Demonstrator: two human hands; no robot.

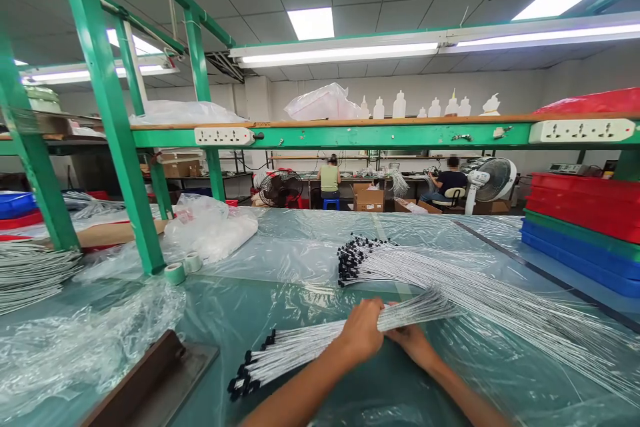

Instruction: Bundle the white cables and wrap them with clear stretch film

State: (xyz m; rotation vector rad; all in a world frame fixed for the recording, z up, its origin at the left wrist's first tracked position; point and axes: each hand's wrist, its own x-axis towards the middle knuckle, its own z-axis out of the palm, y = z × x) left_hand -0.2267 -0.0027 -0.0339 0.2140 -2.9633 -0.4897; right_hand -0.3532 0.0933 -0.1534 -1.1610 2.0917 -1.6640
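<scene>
White cable bundle (pixel 300 345), apparently gathered, fills my left hand (pixel 365 328), closed round it at six o'clock; whether my right hand (pixel 415 343) grips below, I cannot tell. At their two o'clock, a larger cable pile (pixel 425 270) lies unheld, seemingly ungathered.

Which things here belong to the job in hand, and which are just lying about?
Job in hand: held bundle of thin white cables with black ends; probably the larger, similar bundle beyond it.

Just lying about, it seems: tape rolls, stacked trays, squeeze bottles on the shelf.
</scene>
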